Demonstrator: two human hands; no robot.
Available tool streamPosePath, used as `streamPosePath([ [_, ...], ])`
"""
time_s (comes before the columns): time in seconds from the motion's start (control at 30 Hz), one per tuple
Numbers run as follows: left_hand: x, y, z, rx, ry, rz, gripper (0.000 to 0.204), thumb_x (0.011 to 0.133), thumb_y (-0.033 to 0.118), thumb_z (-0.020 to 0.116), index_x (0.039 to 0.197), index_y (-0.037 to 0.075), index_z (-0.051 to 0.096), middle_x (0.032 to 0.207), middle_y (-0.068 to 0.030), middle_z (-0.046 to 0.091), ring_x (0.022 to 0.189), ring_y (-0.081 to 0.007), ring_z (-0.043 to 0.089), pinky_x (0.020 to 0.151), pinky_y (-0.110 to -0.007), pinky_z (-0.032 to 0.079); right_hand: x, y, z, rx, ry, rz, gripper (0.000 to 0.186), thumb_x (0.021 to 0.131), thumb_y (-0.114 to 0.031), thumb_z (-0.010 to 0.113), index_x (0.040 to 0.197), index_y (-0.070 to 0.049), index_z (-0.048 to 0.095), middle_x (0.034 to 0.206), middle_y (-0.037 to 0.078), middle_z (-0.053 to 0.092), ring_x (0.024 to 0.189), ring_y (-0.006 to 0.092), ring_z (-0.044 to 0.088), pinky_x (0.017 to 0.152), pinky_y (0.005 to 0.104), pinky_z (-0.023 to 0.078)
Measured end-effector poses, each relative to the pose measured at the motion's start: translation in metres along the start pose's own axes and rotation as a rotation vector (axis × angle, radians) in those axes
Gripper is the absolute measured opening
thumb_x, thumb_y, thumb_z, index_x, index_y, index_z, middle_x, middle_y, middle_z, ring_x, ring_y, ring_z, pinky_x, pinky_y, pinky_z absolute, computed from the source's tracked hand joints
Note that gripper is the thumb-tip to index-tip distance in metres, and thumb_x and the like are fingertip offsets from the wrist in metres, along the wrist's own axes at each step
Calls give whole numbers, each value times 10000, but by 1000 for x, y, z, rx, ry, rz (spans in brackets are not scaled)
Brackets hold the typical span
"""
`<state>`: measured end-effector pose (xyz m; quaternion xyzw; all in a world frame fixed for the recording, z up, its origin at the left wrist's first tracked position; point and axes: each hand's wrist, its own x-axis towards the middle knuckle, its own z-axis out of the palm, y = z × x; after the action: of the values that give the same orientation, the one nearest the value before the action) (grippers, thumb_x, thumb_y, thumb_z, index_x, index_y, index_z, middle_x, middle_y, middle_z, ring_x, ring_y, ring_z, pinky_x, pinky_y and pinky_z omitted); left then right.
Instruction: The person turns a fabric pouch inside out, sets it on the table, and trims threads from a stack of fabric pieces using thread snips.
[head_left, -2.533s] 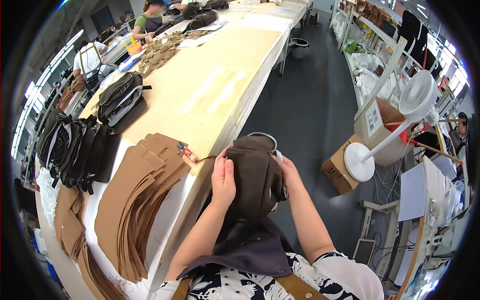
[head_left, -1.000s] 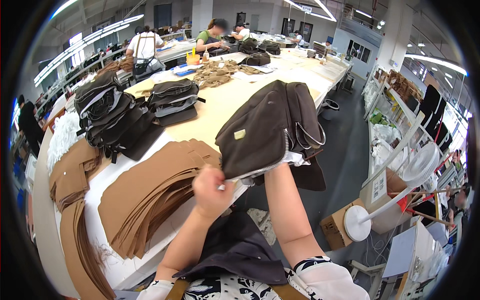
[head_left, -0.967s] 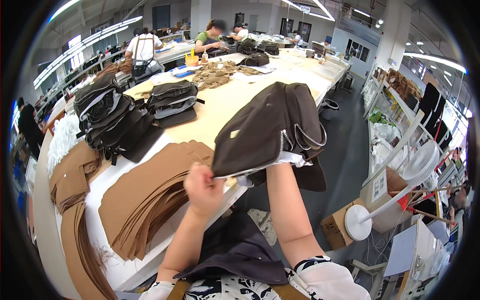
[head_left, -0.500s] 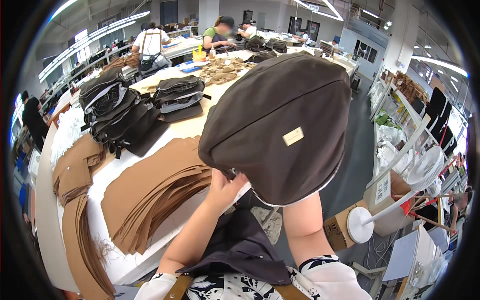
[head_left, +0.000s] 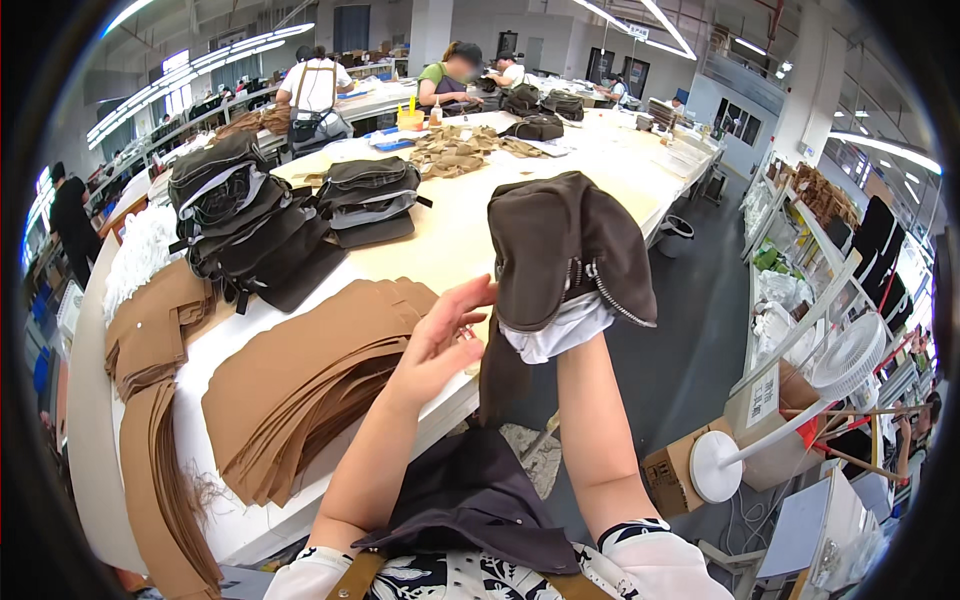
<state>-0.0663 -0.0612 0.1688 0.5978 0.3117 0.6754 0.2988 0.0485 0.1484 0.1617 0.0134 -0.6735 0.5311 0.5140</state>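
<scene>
A dark brown fabric bag (head_left: 540, 235) hangs over my right hand in front of me, its zipper opening facing down toward me. White lining (head_left: 560, 332) shows at the opening, and my right forearm (head_left: 600, 425) runs up into it. The bag hides my right hand and its fingers. My left hand (head_left: 440, 335) is beside the bag's left edge, fingers apart and holding nothing. A dark strip of cloth (head_left: 505, 375) hangs below the bag between my arms.
On the table (head_left: 440, 230) to the left lie stacked brown cut pieces (head_left: 315, 375) and piles of dark bags (head_left: 250, 220). A white fan (head_left: 718, 465), a cardboard box (head_left: 672, 480) and a shelf stand at the right. People work farther back.
The bag has turned from its broad side with a metal plate to its zipper opening, and looks smaller and folded. My left hand has come off its lower edge and opened.
</scene>
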Motion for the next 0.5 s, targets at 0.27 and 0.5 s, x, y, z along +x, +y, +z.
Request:
streamPosePath([
  [0.27, 11, 11, 41, 535, 215, 92, 666, 808, 210, 906, 1334, -12, 564, 1268, -110, 638, 1235, -236, 583, 1075, -379, 429, 4, 9, 12, -142, -8, -39, 572, 1115, -292, 542, 1612, -80, 355, 1601, 85, 443, 1448, 216, 446, 1206, 352, 393],
  [0.5, 30, 9, 48, 973, 410, 373, 422, 772, 139, 878, 1027, 5, 569, 1055, -170, 629, 935, -373, 601, 835, -432, 488, 12, 13, 18, -244, -51, -89, 570, 1115, -287, 544, 1612, -80, 357, 1599, 85, 445, 1448, 217, 446, 1204, 354, 396],
])
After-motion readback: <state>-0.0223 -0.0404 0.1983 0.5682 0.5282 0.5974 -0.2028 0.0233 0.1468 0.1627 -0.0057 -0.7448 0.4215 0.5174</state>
